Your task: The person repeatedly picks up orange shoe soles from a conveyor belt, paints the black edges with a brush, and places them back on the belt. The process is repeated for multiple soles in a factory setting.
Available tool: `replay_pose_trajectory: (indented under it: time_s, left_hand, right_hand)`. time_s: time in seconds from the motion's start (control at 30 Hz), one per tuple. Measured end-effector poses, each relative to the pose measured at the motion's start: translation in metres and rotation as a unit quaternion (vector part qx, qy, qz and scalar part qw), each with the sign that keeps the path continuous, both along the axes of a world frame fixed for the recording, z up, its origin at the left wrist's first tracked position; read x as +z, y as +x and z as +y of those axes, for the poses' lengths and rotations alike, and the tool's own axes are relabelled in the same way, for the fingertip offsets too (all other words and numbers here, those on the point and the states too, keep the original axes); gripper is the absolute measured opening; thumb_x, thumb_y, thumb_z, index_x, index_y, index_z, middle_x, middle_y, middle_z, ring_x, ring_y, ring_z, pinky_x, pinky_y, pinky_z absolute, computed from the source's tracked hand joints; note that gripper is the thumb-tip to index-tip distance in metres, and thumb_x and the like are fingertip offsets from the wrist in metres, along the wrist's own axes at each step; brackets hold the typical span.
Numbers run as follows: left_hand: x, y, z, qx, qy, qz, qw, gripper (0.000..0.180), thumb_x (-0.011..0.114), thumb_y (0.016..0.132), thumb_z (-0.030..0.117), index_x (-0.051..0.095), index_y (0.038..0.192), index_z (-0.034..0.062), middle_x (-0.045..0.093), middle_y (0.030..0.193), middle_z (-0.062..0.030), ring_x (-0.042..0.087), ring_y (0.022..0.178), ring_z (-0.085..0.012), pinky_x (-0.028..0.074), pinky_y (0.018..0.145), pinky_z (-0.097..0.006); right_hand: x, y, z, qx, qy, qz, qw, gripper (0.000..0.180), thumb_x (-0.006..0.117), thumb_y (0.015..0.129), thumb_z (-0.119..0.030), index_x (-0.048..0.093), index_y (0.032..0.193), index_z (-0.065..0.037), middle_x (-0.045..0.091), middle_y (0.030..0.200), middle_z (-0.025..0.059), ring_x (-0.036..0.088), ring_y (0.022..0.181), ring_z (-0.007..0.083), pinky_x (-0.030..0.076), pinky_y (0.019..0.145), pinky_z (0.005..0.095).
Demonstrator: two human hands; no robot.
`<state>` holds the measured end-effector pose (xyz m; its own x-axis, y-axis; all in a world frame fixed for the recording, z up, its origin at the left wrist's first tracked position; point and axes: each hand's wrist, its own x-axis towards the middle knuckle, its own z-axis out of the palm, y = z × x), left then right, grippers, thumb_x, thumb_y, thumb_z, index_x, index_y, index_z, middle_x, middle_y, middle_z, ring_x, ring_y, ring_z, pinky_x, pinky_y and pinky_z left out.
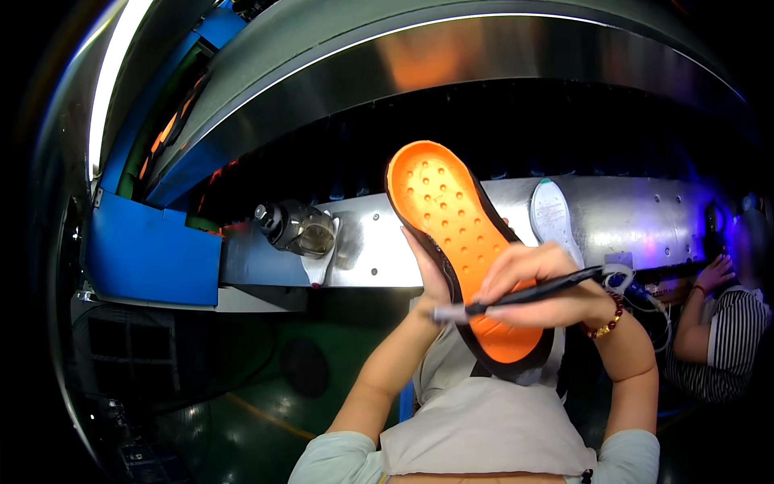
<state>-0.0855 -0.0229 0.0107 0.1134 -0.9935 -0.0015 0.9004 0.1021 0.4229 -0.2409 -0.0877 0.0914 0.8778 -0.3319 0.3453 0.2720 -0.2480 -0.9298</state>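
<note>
A shoe sole (447,206) with a dimpled orange inner face and a black rim is held tilted in front of my body. My left hand (429,270) grips it by its left edge, its other fingers hidden behind the sole. In my right hand (542,282) is a slim brush (556,288) with a black handle, held like a pen across the lower part of the sole. Its pale, blurred tip points left, by the sole's left edge. I cannot tell whether the tip touches the rim.
Beyond the sole runs a metal bench (375,242). A dark clear bottle (300,229) lies on it at left, over a white piece (321,262). A white insole (551,211) lies at right. Blue machinery (153,250) stands left; another person's hand (714,273) is at far right.
</note>
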Motion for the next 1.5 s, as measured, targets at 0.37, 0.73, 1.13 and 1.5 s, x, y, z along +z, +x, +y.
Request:
replay_pose_trajectory:
  time_s: [0.37,0.73,1.13,1.5]
  left_hand:
    - [0.01,0.009,-0.012,0.172,0.048,-0.153,0.972,0.082,0.017,0.075,0.072,0.024,0.131,0.0126,0.036,0.129,-0.0106,0.042,0.113,-0.029,0.036,0.094,-0.04]
    - [0.032,0.023,-0.023,0.162,-0.051,-0.094,0.981,0.086,0.021,0.073,0.074,0.025,0.132,0.0108,0.038,0.126,-0.0164,0.039,0.113,-0.0364,0.033,0.094,-0.046]
    - [0.042,0.046,-0.024,0.239,-0.012,-0.16,0.958,0.086,0.023,0.073,0.074,0.024,0.131,0.0119,0.037,0.128,-0.0144,0.041,0.113,-0.0338,0.035,0.094,-0.045]
    - [0.057,0.054,-0.023,0.177,-0.053,-0.148,0.972,0.086,0.026,0.073,0.074,0.025,0.132,0.0108,0.036,0.129,-0.0166,0.039,0.115,-0.0351,0.034,0.094,-0.047]
  right_hand:
    - [-0.003,-0.01,-0.008,-0.094,0.012,-0.013,0.995,0.015,0.066,0.067,-0.003,0.064,0.081,-0.001,0.063,0.077,0.009,0.06,0.072,0.0151,0.047,0.065,0.024]
    - [-0.011,-0.016,-0.012,-0.132,0.072,-0.016,0.988,0.018,0.067,0.066,0.0,0.064,0.084,-0.002,0.063,0.081,0.0083,0.059,0.078,0.0153,0.047,0.07,0.0263]
    - [-0.017,-0.035,-0.001,-0.068,-0.023,0.035,0.997,0.021,0.069,0.064,0.0,0.066,0.085,-0.005,0.064,0.084,0.0066,0.058,0.082,0.0159,0.046,0.076,0.0276]
    - [-0.021,-0.05,-0.005,-0.016,-0.025,0.041,0.999,0.022,0.068,0.063,-0.001,0.066,0.085,-0.004,0.065,0.089,0.0094,0.049,0.102,0.021,0.039,0.088,0.0354]
